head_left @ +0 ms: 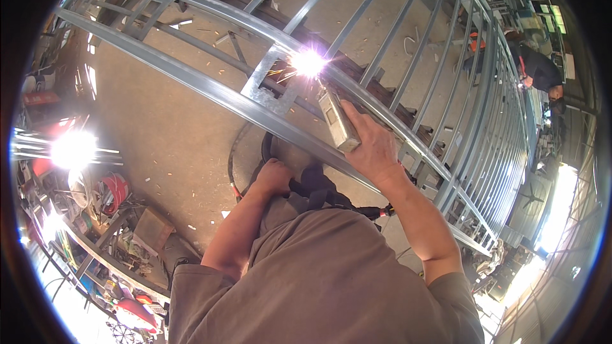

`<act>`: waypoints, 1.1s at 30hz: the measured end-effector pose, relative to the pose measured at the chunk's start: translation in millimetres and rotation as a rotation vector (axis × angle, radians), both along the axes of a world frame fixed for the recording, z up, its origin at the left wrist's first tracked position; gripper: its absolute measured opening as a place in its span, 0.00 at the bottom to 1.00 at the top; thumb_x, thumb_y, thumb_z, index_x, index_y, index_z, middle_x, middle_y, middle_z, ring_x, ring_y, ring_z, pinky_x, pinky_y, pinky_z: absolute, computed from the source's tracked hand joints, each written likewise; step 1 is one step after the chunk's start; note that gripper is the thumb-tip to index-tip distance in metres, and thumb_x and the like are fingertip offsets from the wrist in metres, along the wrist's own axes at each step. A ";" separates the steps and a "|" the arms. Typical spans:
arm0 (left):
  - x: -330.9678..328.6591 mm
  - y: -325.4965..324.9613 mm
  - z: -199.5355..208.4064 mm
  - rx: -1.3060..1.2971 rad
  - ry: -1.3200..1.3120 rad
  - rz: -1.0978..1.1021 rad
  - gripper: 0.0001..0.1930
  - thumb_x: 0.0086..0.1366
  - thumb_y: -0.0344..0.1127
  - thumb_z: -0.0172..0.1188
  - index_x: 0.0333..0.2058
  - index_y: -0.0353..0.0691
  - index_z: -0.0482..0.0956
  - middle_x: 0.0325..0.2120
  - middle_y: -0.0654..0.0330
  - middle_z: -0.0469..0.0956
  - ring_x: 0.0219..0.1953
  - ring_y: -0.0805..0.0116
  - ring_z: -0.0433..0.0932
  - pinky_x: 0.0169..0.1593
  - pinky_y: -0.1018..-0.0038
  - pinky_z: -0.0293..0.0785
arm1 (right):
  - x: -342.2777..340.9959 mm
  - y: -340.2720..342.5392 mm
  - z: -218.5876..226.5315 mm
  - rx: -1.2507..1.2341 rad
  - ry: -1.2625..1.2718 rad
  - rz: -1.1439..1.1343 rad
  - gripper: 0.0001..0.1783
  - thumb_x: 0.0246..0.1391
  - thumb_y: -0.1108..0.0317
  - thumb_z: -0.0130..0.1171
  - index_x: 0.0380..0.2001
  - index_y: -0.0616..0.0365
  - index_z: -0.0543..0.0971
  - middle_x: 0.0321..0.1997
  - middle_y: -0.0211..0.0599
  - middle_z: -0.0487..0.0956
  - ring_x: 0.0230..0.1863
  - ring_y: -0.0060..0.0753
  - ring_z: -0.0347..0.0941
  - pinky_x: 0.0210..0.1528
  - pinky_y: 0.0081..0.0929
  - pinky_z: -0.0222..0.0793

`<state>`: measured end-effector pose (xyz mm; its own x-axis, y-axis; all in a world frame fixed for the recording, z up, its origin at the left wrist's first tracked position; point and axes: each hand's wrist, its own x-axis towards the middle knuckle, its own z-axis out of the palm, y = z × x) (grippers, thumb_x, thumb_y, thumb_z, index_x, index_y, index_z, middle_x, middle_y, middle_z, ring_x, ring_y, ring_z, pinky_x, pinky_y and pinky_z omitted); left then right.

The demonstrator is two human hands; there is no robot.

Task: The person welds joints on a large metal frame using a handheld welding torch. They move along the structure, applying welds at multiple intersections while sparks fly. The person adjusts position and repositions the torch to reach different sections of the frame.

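My right hand (375, 151) is wrapped round a boxy, pale metal welding gun (338, 121), tilted up and to the left. At its tip a white-violet arc (309, 62) glares against the steel frame's rail (223, 7), throwing orange sparks leftward. The glare hides the exact contact point. A flat bright plate with a cut-out (260, 83) bridges that rail and the nearer rail (178, 67). Below the nearer rail, my left hand (274, 177) is closed near my waist, beside a black loop (268, 146). Whatever its fingers hold is hidden.
Parallel bars of the frame (398, 28) stretch far and to the right. Another person (539, 67) bends over at the far right. A dark cable (233, 159) hangs near my left hand. Cluttered goods and a cardboard box (153, 230) lie at left; scraps dot the floor (162, 146).
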<state>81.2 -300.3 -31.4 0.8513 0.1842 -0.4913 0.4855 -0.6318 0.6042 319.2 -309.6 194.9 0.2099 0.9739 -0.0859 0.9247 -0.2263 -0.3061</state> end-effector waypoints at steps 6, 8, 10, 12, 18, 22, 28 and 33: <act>1.7 1.1 -2.2 0.009 -0.021 0.005 0.16 0.41 0.46 0.72 0.32 0.55 0.90 0.35 0.59 0.86 0.46 0.59 0.83 0.60 0.63 0.68 | 3.7 -2.2 1.3 -0.023 0.032 0.006 0.43 0.49 0.60 0.70 0.69 0.39 0.68 0.47 0.41 0.83 0.44 0.54 0.82 0.44 0.46 0.79; 2.3 2.4 -2.4 0.003 -0.024 -0.003 0.16 0.41 0.47 0.72 0.32 0.55 0.89 0.34 0.60 0.86 0.45 0.60 0.82 0.59 0.63 0.68 | 6.6 -4.3 5.4 -0.074 0.097 -0.024 0.43 0.48 0.61 0.70 0.70 0.39 0.68 0.47 0.41 0.83 0.45 0.54 0.82 0.45 0.46 0.79; 5.9 4.2 -3.1 -0.003 0.000 0.000 0.16 0.40 0.48 0.73 0.31 0.55 0.89 0.34 0.61 0.86 0.46 0.60 0.82 0.60 0.63 0.68 | 10.2 -5.4 12.6 -0.102 0.146 -0.045 0.44 0.48 0.65 0.70 0.71 0.39 0.68 0.49 0.40 0.83 0.48 0.54 0.81 0.47 0.44 0.79; 4.2 5.6 -3.3 0.000 -0.022 -0.038 0.15 0.40 0.48 0.73 0.29 0.54 0.89 0.34 0.61 0.86 0.45 0.60 0.82 0.59 0.63 0.68 | 13.4 -4.2 22.7 -0.164 0.239 -0.093 0.42 0.51 0.65 0.75 0.69 0.49 0.70 0.57 0.48 0.82 0.57 0.54 0.80 0.56 0.38 0.77; 6.6 2.1 -10.8 -0.055 -0.036 -0.011 0.14 0.40 0.43 0.70 0.30 0.53 0.87 0.31 0.59 0.85 0.44 0.56 0.81 0.59 0.59 0.69 | 30.2 23.4 51.5 -0.245 0.762 -0.149 0.35 0.60 0.51 0.71 0.65 0.56 0.75 0.52 0.39 0.86 0.55 0.28 0.80 0.59 0.29 0.73; 5.8 -1.1 -11.0 -0.015 0.005 -0.037 0.13 0.40 0.46 0.71 0.29 0.55 0.88 0.32 0.60 0.85 0.44 0.60 0.82 0.59 0.62 0.69 | 40.5 71.1 20.6 -0.430 1.137 -0.098 0.25 0.65 0.56 0.67 0.58 0.60 0.78 0.46 0.34 0.86 0.44 0.25 0.80 0.49 0.27 0.76; 2.3 2.6 0.3 -0.057 0.068 -0.046 0.16 0.39 0.45 0.73 0.31 0.54 0.88 0.32 0.61 0.85 0.46 0.60 0.81 0.60 0.62 0.68 | 53.1 106.7 -18.4 -0.518 1.271 -0.103 0.26 0.64 0.52 0.67 0.56 0.61 0.78 0.37 0.32 0.81 0.28 0.24 0.75 0.33 0.25 0.75; 9.2 5.0 3.2 -0.055 0.102 -0.048 0.18 0.38 0.46 0.75 0.32 0.54 0.88 0.33 0.61 0.85 0.48 0.60 0.81 0.61 0.62 0.68 | 57.6 114.1 -27.1 -0.532 1.397 -0.152 0.27 0.64 0.54 0.68 0.57 0.61 0.78 0.36 0.33 0.81 0.32 0.24 0.76 0.32 0.25 0.75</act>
